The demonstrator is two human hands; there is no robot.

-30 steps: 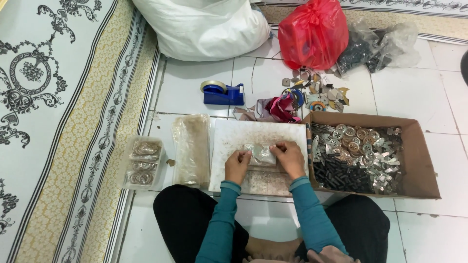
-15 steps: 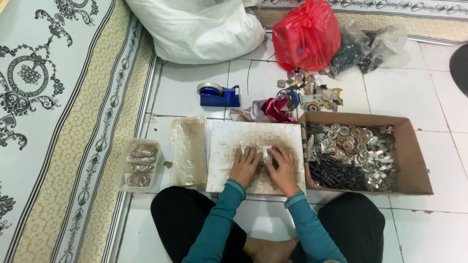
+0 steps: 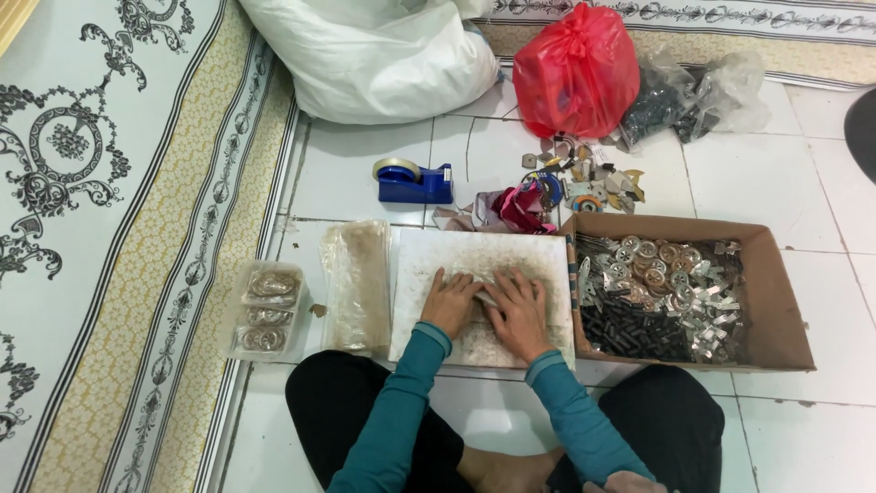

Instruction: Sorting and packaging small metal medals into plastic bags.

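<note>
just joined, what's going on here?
A person sits cross-legged on a tiled floor, left hand and right hand pressed flat on a small clear packet on a white board. A cardboard box of small metal parts sits to the right, clear bags and filled packets to the left. A blue tape dispenser lies beyond the board.

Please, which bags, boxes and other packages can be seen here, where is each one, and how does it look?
White sack: top centre, big, bulging.
Red plastic bag: right of the sack, knotted, full.
Clear bag: top right, holds dark parts.
Cardboard box: right of the right hand, open, brown, metal pieces inside.
Clear packets: far left, stacked, round pieces inside.
Left hand: flat on the white board.
</note>
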